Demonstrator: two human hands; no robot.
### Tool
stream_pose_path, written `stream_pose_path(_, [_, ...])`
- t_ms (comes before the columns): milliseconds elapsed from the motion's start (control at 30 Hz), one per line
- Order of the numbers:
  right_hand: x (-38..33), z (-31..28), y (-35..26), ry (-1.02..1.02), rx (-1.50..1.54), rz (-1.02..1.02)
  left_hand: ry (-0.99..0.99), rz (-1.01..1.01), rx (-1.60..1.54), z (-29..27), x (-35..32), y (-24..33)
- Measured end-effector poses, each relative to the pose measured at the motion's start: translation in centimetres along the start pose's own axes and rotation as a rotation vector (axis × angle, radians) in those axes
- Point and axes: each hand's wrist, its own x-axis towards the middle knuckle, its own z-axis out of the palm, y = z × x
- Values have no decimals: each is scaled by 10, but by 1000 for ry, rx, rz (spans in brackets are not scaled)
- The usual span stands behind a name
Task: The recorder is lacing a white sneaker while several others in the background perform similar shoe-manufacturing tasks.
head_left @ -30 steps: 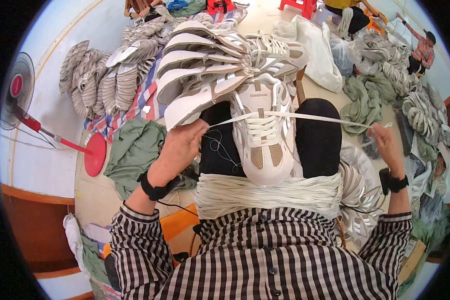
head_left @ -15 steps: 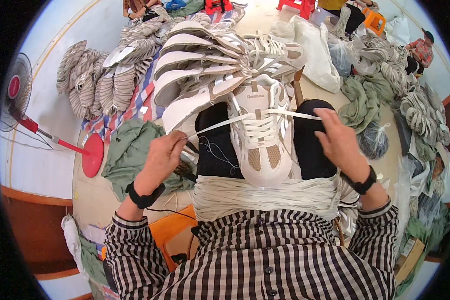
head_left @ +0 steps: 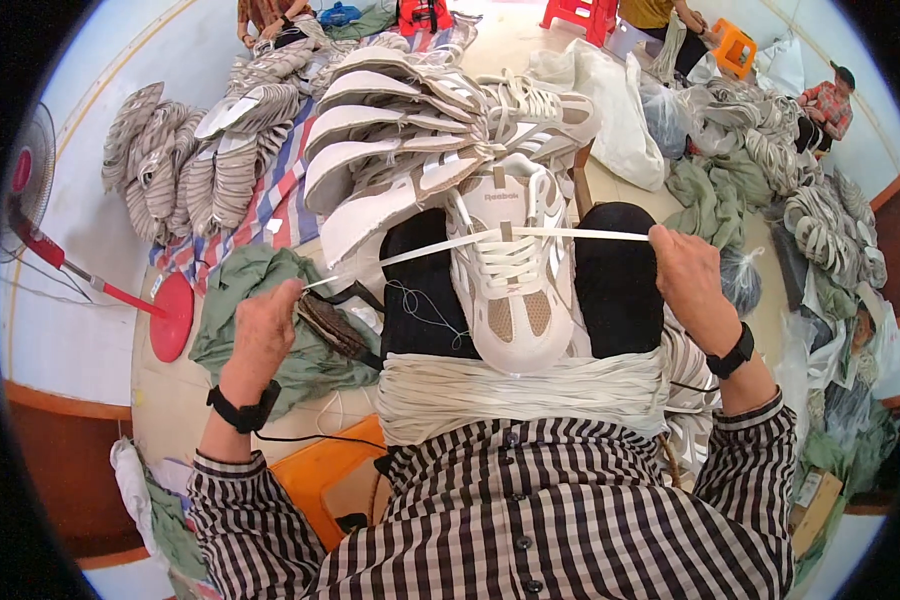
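Note:
A beige and white shoe upper (head_left: 515,275) rests between my thighs, toe toward me, its front eyelets laced crosswise. One flat cream shoelace (head_left: 420,249) runs out to both sides near its tongue. My left hand (head_left: 265,325) pinches the lace's left end, low beside my knee. Closed on the right end, my right hand (head_left: 688,280) holds it out past my right thigh. Both lengths look straight and taut. Across my lap lies a thick bundle of loose cream laces (head_left: 525,392). A thin thread (head_left: 420,305) curls over my left thigh.
Stacked shoe uppers (head_left: 395,130) stand just beyond the shoe. A red-based fan (head_left: 173,318) is at the left, near green cloth (head_left: 240,320). An orange stool (head_left: 320,460) shows beneath me. More upper bundles (head_left: 735,120) and a white sack (head_left: 620,120) lie far right, near other people.
My left hand has drawn its lace end outward and toward me. My right hand, its fingers spread before, has closed on the lace and moved slightly outward. Both lace lengths are longer.

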Motion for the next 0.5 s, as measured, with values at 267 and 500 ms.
stream_pose_path(267, [-11, 8, 27, -43, 14, 159, -43, 23, -22, 13, -3, -31])
stream_pose_path(500, [-56, -16, 82, -9, 61, 305, -44, -125, -58, -8, -21, -26])
